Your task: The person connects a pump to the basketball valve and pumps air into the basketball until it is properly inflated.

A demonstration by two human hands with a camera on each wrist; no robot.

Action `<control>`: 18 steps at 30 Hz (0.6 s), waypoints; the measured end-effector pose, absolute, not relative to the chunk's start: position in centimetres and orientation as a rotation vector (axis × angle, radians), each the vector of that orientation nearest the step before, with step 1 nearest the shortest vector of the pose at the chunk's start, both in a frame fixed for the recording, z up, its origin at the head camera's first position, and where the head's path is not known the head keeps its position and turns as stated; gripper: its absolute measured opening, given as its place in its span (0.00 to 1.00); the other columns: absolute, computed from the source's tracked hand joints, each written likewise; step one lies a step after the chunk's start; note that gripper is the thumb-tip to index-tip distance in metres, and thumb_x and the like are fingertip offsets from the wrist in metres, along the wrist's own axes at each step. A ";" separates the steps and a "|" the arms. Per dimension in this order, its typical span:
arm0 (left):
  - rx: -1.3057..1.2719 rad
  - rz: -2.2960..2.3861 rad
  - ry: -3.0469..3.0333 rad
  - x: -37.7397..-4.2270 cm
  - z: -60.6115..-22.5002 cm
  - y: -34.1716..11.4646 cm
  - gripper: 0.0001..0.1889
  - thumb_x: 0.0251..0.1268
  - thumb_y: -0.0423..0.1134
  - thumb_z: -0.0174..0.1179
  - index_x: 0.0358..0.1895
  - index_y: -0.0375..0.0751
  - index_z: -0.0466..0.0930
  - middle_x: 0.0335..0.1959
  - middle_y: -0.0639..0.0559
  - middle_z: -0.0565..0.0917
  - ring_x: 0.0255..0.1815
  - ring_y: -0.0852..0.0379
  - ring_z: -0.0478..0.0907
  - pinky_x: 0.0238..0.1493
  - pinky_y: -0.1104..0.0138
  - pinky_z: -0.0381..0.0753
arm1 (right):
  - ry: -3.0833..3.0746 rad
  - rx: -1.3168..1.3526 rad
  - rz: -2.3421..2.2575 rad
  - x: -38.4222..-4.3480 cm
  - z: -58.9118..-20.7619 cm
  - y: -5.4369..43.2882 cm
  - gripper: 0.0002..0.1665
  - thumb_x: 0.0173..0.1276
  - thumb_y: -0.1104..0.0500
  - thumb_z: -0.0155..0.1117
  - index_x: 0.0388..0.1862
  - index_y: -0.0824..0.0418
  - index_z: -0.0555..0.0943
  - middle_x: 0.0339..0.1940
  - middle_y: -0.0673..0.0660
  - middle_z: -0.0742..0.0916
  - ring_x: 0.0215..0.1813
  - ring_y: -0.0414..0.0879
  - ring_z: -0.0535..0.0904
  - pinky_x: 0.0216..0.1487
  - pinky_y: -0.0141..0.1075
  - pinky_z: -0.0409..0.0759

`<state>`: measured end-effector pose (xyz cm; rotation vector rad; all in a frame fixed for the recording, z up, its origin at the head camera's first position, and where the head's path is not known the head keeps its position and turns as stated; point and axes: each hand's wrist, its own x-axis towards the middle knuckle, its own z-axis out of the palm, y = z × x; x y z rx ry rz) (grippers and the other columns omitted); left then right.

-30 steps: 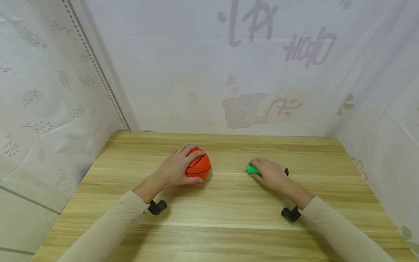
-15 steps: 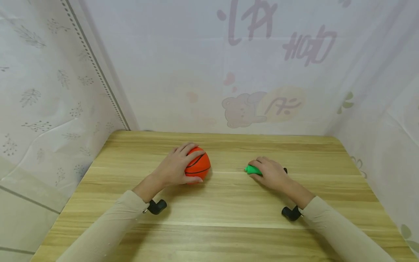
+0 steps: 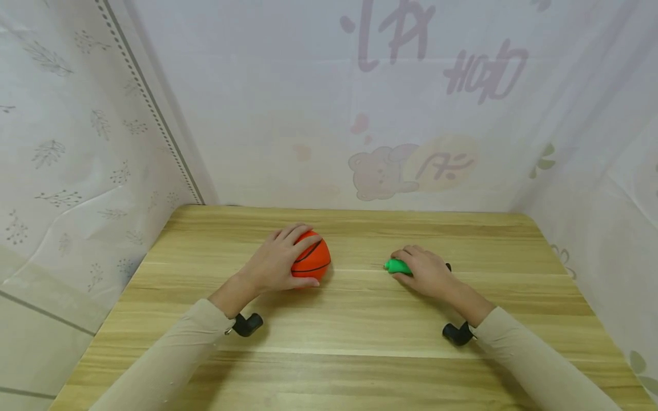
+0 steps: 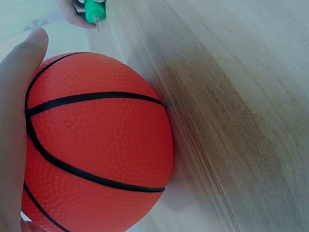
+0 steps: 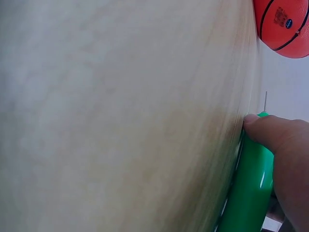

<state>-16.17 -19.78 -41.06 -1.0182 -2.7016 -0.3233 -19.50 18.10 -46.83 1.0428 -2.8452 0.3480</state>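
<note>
A small orange basketball (image 3: pixel 316 262) with black lines sits on the table left of centre. My left hand (image 3: pixel 275 260) grips it from the left, fingers over the far side and thumb along the near side. To the right, my right hand (image 3: pixel 426 274) holds a green ball pump (image 3: pixel 397 266) lying along the tabletop. The thin metal needle (image 5: pixel 265 100) at the pump's tip points left toward the ball, apart from it. In the right wrist view the thumb lies across the pump's green barrel (image 5: pixel 248 188). A black end (image 3: pixel 449 268) shows behind that hand; the middle is covered.
The wood-grain table (image 3: pixel 339 331) reaches back to a printed cloth curtain (image 3: pixel 277 114), with more curtain at both sides. Black camera mounts (image 3: pixel 248 325) stick out below both wrists, close over the tabletop.
</note>
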 end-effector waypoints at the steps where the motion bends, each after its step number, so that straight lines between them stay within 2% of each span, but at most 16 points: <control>1: -1.018 -0.321 -2.702 -16.2 -41.1 -19.8 0.45 0.52 0.67 0.71 0.71 0.49 0.70 0.72 0.44 0.68 0.73 0.44 0.62 0.63 0.41 0.69 | -2.848 1.042 0.348 -19.5 -46.8 18.1 0.24 0.68 0.48 0.72 0.57 0.58 0.80 0.49 0.55 0.83 0.46 0.49 0.80 0.41 0.44 0.81; 7: -1.010 -0.326 -2.699 -16.2 -40.9 -19.9 0.44 0.54 0.67 0.70 0.71 0.48 0.70 0.71 0.44 0.69 0.73 0.43 0.63 0.64 0.42 0.68 | -2.866 1.030 0.371 -19.4 -46.5 18.2 0.27 0.68 0.46 0.72 0.59 0.59 0.79 0.50 0.57 0.83 0.46 0.50 0.80 0.43 0.47 0.81; 10: -0.991 -0.339 -2.695 -16.2 -40.3 -20.5 0.42 0.58 0.66 0.67 0.72 0.47 0.69 0.71 0.43 0.69 0.72 0.41 0.64 0.66 0.40 0.66 | -2.880 1.006 0.402 -19.6 -45.9 18.6 0.32 0.69 0.43 0.70 0.62 0.62 0.78 0.54 0.59 0.83 0.51 0.55 0.81 0.48 0.51 0.81; 14: -0.922 -0.362 -2.713 -16.3 -38.9 -22.5 0.40 0.64 0.62 0.63 0.74 0.44 0.65 0.73 0.38 0.67 0.71 0.35 0.64 0.67 0.35 0.62 | -2.906 0.956 0.435 -20.3 -44.0 19.9 0.35 0.73 0.42 0.64 0.66 0.67 0.75 0.60 0.65 0.82 0.59 0.63 0.80 0.57 0.57 0.79; 18: -0.806 -0.354 -2.753 -16.7 -36.7 -25.7 0.40 0.66 0.58 0.63 0.75 0.40 0.63 0.73 0.35 0.65 0.71 0.31 0.63 0.67 0.32 0.58 | -2.922 0.888 0.419 -21.1 -41.1 22.4 0.36 0.75 0.44 0.62 0.68 0.69 0.73 0.63 0.70 0.79 0.61 0.67 0.77 0.57 0.60 0.77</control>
